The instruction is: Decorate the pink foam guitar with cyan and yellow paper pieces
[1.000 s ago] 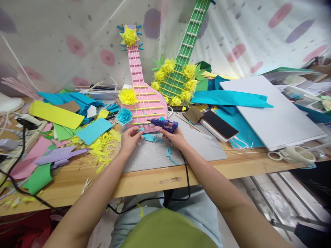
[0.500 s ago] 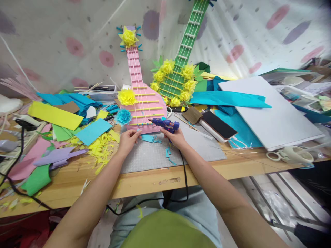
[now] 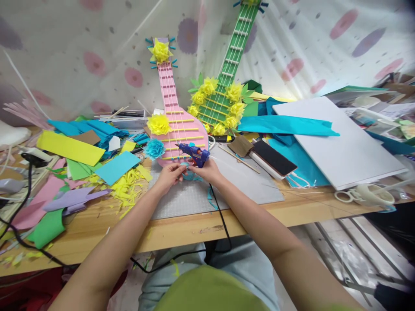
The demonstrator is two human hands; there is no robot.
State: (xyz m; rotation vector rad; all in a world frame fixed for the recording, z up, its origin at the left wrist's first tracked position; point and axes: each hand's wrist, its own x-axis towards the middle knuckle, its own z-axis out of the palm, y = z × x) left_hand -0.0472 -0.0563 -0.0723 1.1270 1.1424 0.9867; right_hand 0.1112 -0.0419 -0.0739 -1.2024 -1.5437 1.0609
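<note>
My right hand (image 3: 207, 172) is closed around a blue glue gun (image 3: 193, 153), its nozzle pointing left over the bottom of a pink paper guitar (image 3: 180, 125). Close beside it, my left hand (image 3: 170, 176) pinches a small blue paper piece (image 3: 185, 166) at the guitar's lower edge. Both hands meet over a grey cutting mat (image 3: 194, 194). The pink guitar carries a yellow paper flower (image 3: 158, 124) and a blue paper flower (image 3: 154, 148). The gun's black cord (image 3: 223, 220) runs down over the table edge.
A green paper guitar with yellow flowers (image 3: 220, 103) leans behind. Coloured paper sheets and yellow scraps (image 3: 97, 164) cover the left. On the right lie a phone (image 3: 274, 157), a white board (image 3: 337, 142), blue crepe paper (image 3: 288, 125) and a tape dispenser (image 3: 369, 194).
My right hand moved left with the glue gun, tilting its nozzle down toward the guitar's lower edge. My left hand shifted slightly right until the two hands nearly touch.
</note>
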